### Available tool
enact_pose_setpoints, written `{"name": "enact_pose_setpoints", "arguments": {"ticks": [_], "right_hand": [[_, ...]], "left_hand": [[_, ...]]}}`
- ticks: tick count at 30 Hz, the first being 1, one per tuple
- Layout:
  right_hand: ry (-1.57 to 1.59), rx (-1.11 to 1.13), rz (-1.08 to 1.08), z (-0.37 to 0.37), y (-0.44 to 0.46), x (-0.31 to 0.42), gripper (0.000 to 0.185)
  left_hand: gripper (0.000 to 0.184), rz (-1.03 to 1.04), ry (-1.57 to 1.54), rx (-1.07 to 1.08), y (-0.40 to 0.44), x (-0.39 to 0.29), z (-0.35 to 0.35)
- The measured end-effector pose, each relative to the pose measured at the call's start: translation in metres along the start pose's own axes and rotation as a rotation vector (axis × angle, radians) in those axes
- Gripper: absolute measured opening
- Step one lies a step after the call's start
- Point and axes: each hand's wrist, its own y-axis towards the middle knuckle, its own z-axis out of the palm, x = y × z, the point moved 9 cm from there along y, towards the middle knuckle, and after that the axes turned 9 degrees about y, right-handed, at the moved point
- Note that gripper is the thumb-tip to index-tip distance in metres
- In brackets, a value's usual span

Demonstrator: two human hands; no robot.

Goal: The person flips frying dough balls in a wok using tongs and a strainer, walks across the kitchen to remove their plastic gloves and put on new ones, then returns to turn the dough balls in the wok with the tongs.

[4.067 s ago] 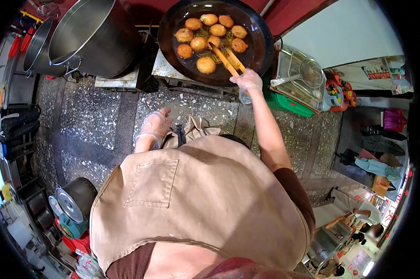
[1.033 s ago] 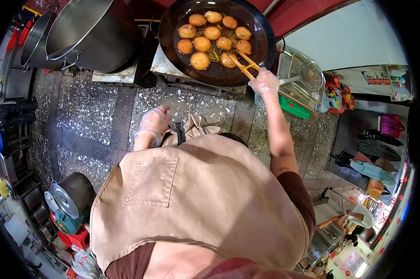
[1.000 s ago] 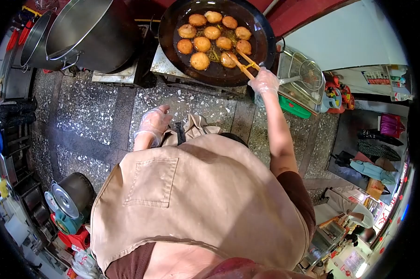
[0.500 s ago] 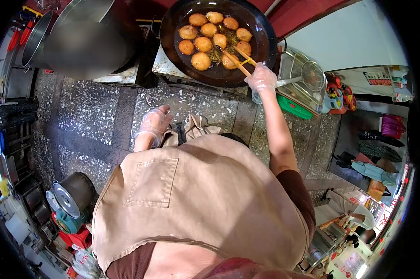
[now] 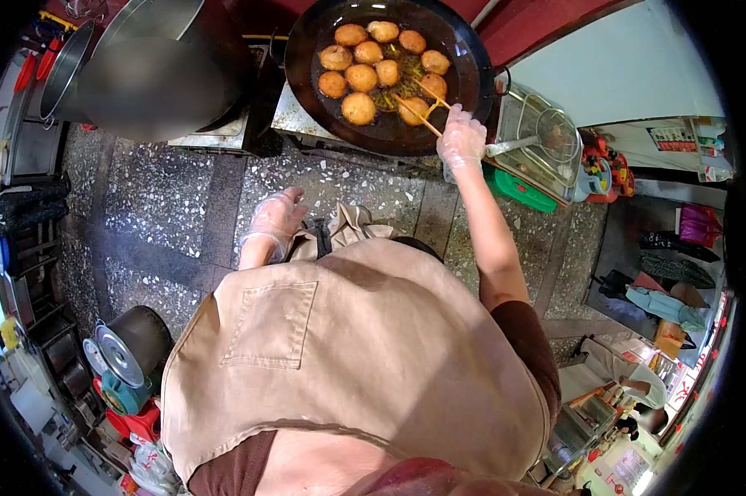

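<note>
Several round golden-brown fritters float in oil in a wide black pan on a burner. My right hand, in a clear plastic glove, is closed on wooden tongs at the pan's lower right rim. The two tips of the tongs are apart, over the oil around the lower right fritters. Low on the left, in front of the apron, my left hand hangs gloved with its fingers loosely apart, holding nothing.
Left of the pan stands a big metal pot, partly blurred. A wire skimmer lies on a tray at the right, above a green container. A lidded pot is at the lower left. A person shows small at the lower right.
My right hand and the tongs have shifted slightly left in the last second, and the tongs' tips stand apart. One fritter near the middle has moved left. My left hand is nearly still.
</note>
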Motion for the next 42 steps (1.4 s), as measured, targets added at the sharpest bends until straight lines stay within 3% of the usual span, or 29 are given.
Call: {"name": "enact_pose_setpoints", "arguments": {"ticks": [5,7,8,10,13,17,19,25,29,37,42], "right_hand": [[0.055,0.005,-0.005,0.004,-0.002,-0.005,0.056],[0.444,0.331,0.215,0.036,-0.004,-0.026,0.059],[0.773,0.282,0.270,0.082,0.002,-0.045,0.055],[1.045,0.366,0.414,0.101,-0.003,-0.045,0.044],[1.100,0.471,0.515,0.117,-0.003,-0.045,0.044],[1.074,0.441,0.465,0.116,-0.006,-0.042,0.041],[1.236,0.432,0.481,0.101,-0.015,-0.034,0.041],[1.164,0.515,0.451,0.099,-0.017,-0.035,0.042],[1.090,0.419,0.388,0.113,-0.009,-0.043,0.043],[0.522,0.378,0.300,0.046,-0.013,-0.020,0.057],[0.476,0.363,0.314,0.039,-0.009,-0.009,0.058]], "left_hand": [[0.041,-0.003,0.002,0.000,-0.001,-0.002,-0.003],[0.041,-0.017,-0.001,-0.001,-0.001,-0.001,-0.002],[0.041,-0.029,-0.004,-0.002,-0.001,0.000,-0.001],[0.041,-0.025,-0.004,0.000,-0.001,-0.001,0.000],[0.040,0.000,0.013,0.009,0.002,-0.003,0.000],[0.038,0.036,0.039,0.005,0.005,-0.006,-0.002],[0.039,0.030,0.037,0.000,0.007,-0.005,-0.001],[0.039,0.033,0.042,0.001,0.010,-0.004,0.002],[0.039,0.055,0.048,-0.001,0.010,-0.007,0.002],[0.039,0.062,0.047,-0.005,0.010,-0.009,0.002],[0.040,0.053,0.038,0.005,0.009,-0.010,0.001]]}}
